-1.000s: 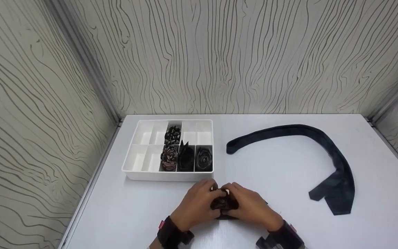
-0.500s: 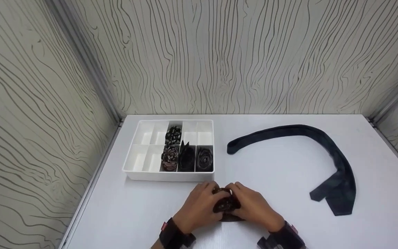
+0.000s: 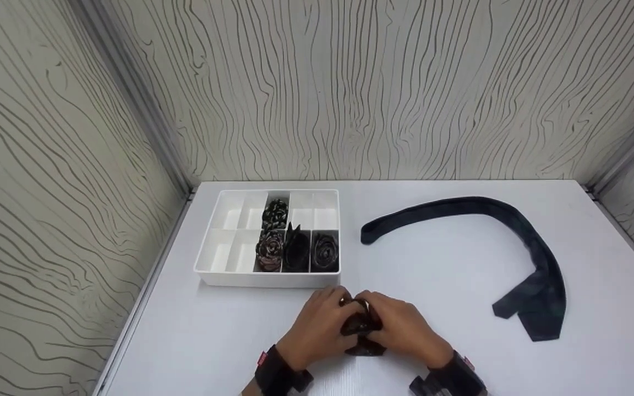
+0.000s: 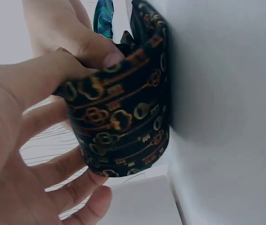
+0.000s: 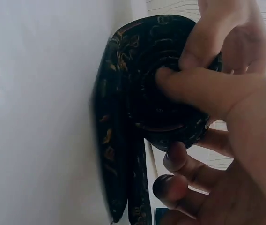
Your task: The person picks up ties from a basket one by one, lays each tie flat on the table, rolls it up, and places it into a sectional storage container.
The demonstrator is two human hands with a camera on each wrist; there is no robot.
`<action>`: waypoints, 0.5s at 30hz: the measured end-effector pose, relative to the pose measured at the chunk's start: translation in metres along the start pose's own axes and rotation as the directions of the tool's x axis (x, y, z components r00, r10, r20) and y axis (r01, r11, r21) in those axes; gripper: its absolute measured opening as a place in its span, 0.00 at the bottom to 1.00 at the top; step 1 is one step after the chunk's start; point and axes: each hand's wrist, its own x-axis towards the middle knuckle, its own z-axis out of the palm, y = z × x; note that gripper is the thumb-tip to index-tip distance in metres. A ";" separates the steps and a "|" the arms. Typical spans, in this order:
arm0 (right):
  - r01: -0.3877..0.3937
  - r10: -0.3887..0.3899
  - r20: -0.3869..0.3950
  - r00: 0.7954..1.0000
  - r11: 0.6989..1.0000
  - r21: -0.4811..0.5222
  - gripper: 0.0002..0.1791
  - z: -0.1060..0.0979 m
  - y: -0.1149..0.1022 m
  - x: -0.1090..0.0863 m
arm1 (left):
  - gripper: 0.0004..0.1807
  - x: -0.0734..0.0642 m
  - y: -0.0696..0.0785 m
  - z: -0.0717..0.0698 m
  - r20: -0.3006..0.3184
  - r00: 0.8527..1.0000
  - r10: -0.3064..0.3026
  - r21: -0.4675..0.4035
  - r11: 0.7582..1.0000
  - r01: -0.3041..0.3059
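Observation:
Between both hands, close over the table in the head view, is a dark necktie [image 3: 353, 326] wound into a roll. My left hand [image 3: 320, 329] grips its left side, fingers curled over the far edge. Gold and copper keys pattern the tie [image 4: 119, 115] in the left wrist view. My right hand [image 3: 405, 331] holds the other side; in the right wrist view its thumb [image 5: 194, 89] presses into the spiral face of the roll. An unrolled tail [image 5: 108, 159] of the tie extends from the roll along the table.
A white compartment tray [image 3: 270, 280] stands beyond the hands to the left, holding several rolled dark ties, among them a reddish-brown roll [image 3: 269, 251] and a black roll [image 3: 326, 253]. A dark green-blue necktie [image 3: 534, 247] lies curved on the table at right. Patterned walls enclose the table.
The hands stay almost in place around the roll. The roll has turned a little, and the tail beneath it shows slightly nearer the person.

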 end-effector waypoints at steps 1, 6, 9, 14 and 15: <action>-0.003 0.003 0.003 1.000 1.000 -0.003 0.34 0.000 0.000 0.000 | 0.27 0.000 0.000 0.000 0.008 1.000 -0.004 -0.004 1.000 0.004; -0.021 0.021 0.023 1.000 1.000 0.010 0.33 -0.003 -0.001 -0.001 | 0.32 -0.001 -0.001 0.002 0.041 0.999 -0.014 0.002 1.000 0.014; -0.024 0.023 0.039 0.999 0.999 0.021 0.32 -0.004 -0.002 0.000 | 0.32 0.000 0.000 0.004 0.034 0.999 -0.032 -0.011 0.999 0.033; -0.055 0.053 0.033 0.998 0.997 0.049 0.30 -0.003 0.001 0.000 | 0.40 -0.001 0.001 0.006 0.024 0.982 -0.186 -0.057 0.981 0.187; -0.061 0.059 0.032 0.998 0.996 0.059 0.30 -0.003 0.002 0.000 | 0.40 -0.002 0.001 0.006 0.032 0.974 -0.225 -0.088 0.970 0.227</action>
